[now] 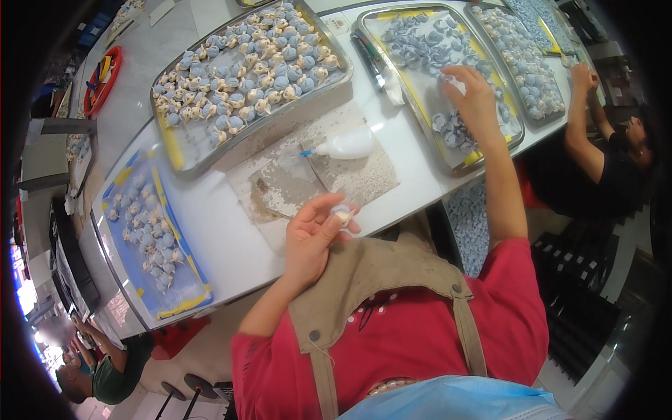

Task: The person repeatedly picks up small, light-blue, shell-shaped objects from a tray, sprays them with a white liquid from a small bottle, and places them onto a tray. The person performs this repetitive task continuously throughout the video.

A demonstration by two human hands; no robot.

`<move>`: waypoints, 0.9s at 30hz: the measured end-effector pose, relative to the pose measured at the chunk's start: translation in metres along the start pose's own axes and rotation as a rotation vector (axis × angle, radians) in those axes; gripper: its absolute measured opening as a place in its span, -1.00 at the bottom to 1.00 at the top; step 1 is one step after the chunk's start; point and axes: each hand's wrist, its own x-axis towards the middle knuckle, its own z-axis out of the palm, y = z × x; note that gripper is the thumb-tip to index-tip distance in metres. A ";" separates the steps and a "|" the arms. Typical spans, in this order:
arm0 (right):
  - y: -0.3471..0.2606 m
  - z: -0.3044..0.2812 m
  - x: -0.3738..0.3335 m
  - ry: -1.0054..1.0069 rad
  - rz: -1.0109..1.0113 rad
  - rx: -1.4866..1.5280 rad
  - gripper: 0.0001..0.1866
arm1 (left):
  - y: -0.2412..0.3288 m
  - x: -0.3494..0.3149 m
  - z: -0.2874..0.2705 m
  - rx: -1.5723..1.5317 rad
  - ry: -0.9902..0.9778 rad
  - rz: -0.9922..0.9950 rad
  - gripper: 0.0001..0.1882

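Near the table's front edge, my left hand (313, 238) is closed around a small figurine (341, 215), cream below with a rounded blue-grey part on top. Over a metal tray (516, 133) at the right, my right hand (472, 101) has its thumb and fingers curled together in a pinch. What they hold, if anything, is too small to make out. Loose curved blue-grey pieces (427, 42) lie in that tray, both beyond and below the right hand. A white squeeze bottle (350, 143) with a blue tip lies on a stained work board (381, 175) between my hands.
A large metal tray (189, 166) of cream-and-blue figurines stands at the back. A blue tray (203, 297) holds more at the left. Another filled tray (535, 91) is at the right, near a co-worker (609, 150). A red basin (115, 73) sits far left.
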 end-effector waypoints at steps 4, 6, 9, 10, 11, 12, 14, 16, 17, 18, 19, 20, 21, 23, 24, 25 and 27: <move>0.021 0.011 0.007 -0.068 0.060 -0.131 -0.74 | 0.004 0.001 0.009 0.063 0.030 0.062 -0.63; 0.018 0.011 0.009 -0.059 0.119 -0.124 -0.74 | 0.002 0.002 0.012 0.063 0.058 0.091 -0.61; -0.028 -0.005 -0.005 -0.005 0.229 0.278 -0.74 | 0.001 0.001 0.006 0.078 0.105 0.102 -0.59; -0.043 -0.009 -0.012 -0.113 0.278 0.493 -0.73 | -0.001 0.000 0.004 0.082 0.123 0.097 -0.59; -0.066 -0.012 -0.025 -0.201 0.354 0.749 -0.73 | -0.001 -0.001 0.003 0.073 0.126 0.094 -0.59; -0.090 -0.014 -0.039 -0.283 0.430 1.002 -0.73 | -0.002 -0.001 0.001 0.066 0.122 0.092 -0.58; -0.128 -0.009 -0.067 -0.426 0.472 1.204 -0.74 | -0.004 0.000 0.000 0.051 0.101 0.129 -0.57; -0.156 -0.008 -0.085 -0.556 0.508 1.295 -0.73 | -0.005 0.001 0.001 0.040 0.068 0.195 -0.54; -0.163 -0.003 -0.091 -0.550 0.498 1.318 -0.73 | -0.005 0.001 0.001 0.029 0.057 0.213 -0.54; -0.168 0.003 -0.096 -0.544 0.489 1.341 -0.73 | -0.004 0.001 0.003 0.017 0.047 0.232 -0.53; -0.174 0.008 -0.101 -0.538 0.479 1.364 -0.73 | -0.003 0.000 0.003 0.005 0.037 0.251 -0.52; -0.180 0.011 -0.104 -0.502 0.459 1.373 -0.72 | -0.002 -0.001 0.003 0.018 0.034 0.258 -0.52; -0.180 0.015 -0.104 -0.443 0.312 1.239 -0.72 | -0.002 -0.003 0.003 0.031 0.031 0.265 -0.52; -0.179 0.022 -0.104 -0.321 0.027 0.961 -0.71 | -0.002 -0.005 0.001 0.079 0.017 0.278 -0.52; -0.181 0.021 -0.103 -0.280 0.015 0.919 -0.71 | -0.002 -0.006 -0.002 0.115 0.007 0.284 -0.53; -0.183 0.020 -0.102 -0.238 0.003 0.877 -0.70 | -0.003 -0.006 -0.003 0.151 -0.003 0.290 -0.53; -0.186 0.020 -0.103 -0.188 -0.007 0.845 -0.69 | -0.002 -0.007 0.003 0.123 0.018 0.332 -0.56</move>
